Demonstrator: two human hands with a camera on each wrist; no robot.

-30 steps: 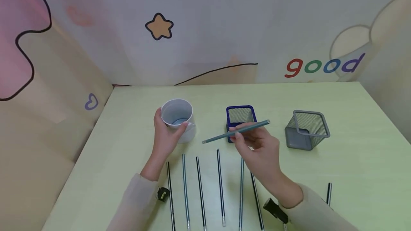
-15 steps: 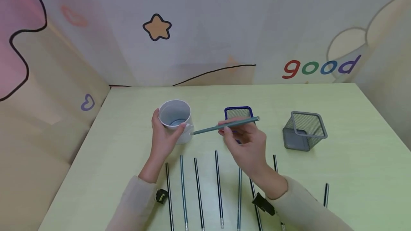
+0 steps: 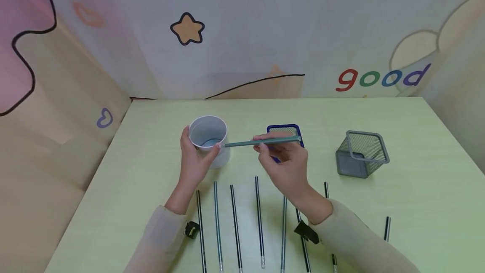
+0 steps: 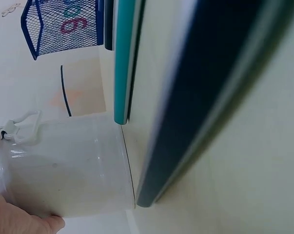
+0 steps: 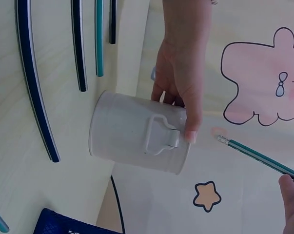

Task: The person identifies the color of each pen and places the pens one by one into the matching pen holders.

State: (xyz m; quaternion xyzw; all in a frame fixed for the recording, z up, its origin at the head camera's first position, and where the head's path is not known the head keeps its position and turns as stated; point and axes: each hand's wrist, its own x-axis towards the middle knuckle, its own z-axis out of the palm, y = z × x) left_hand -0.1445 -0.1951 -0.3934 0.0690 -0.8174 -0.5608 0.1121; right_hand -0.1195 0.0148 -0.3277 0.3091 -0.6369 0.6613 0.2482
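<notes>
My left hand grips a whitish plastic cup by its side, thumb near the rim. The cup stands upright with its mouth facing up, and a small handle shows on its side in the right wrist view. Between thumb and fingers, my right hand pinches a green pencil. Its eraser end points left and overlaps the cup's rim and my left thumb in the head view. In the right wrist view, that eraser end is above the cup's mouth level, apart from it.
Several dark and green pencils lie in a row on the table near me. A blue mesh holder stands behind my right hand, partly hidden. Further right is a grey mesh holder. A printed backdrop rises behind the table.
My right hand has moved left with the green pencil, bringing its eraser end to the cup's rim and levelling the pencil. The left hand and cup stay in place.
</notes>
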